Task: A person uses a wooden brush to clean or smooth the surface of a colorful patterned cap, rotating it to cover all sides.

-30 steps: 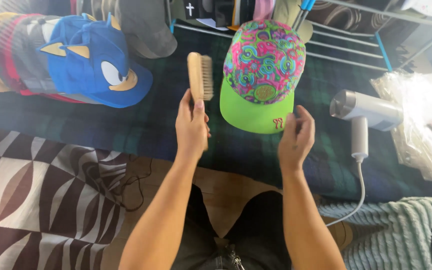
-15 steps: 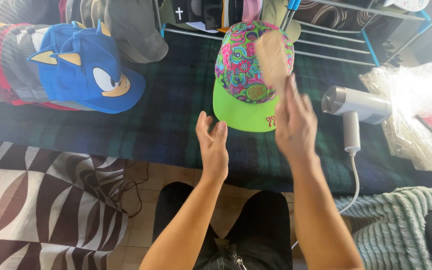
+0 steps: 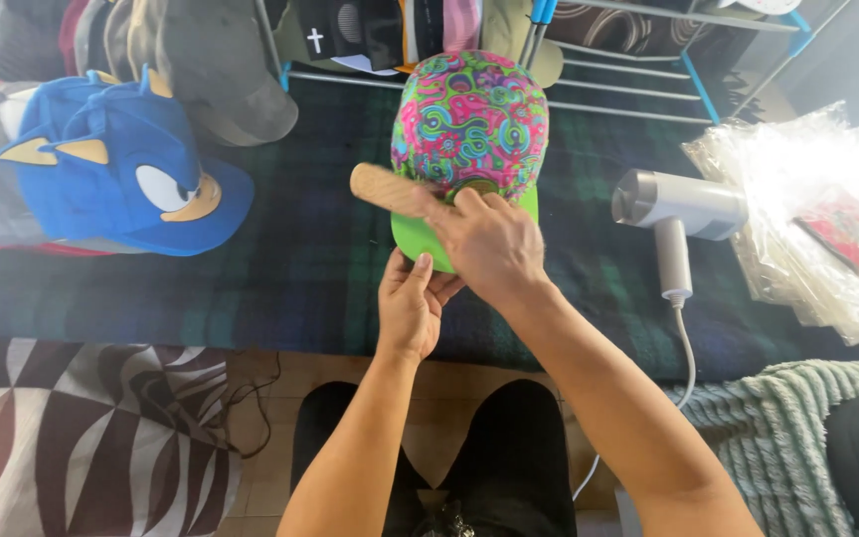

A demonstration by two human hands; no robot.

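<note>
The right hand [image 3: 489, 244] holds a wooden brush [image 3: 390, 191] with the fingers closed around its handle; the brush lies flat across the front of the paisley cap [image 3: 469, 124], where the pink and green crown meets the bright green brim. The left hand [image 3: 412, 303] grips the front edge of this brim from below, the thumb on top. The cap rests on a dark plaid blanket [image 3: 300, 268], near the middle of it and close to its far edge.

To the left on the blanket lies a blue cartoon cap [image 3: 126, 174] with yellow ears, well apart from the hands. Behind it there is a grey cap [image 3: 216, 65]. To the right of the paisley cap lies a grey hair dryer [image 3: 678, 209], its cord running to the near edge of the blanket. At the right edge is a heap of clear plastic bags [image 3: 807, 219]. A metal rack [image 3: 648, 89] with blue joints stands behind the cap.
</note>
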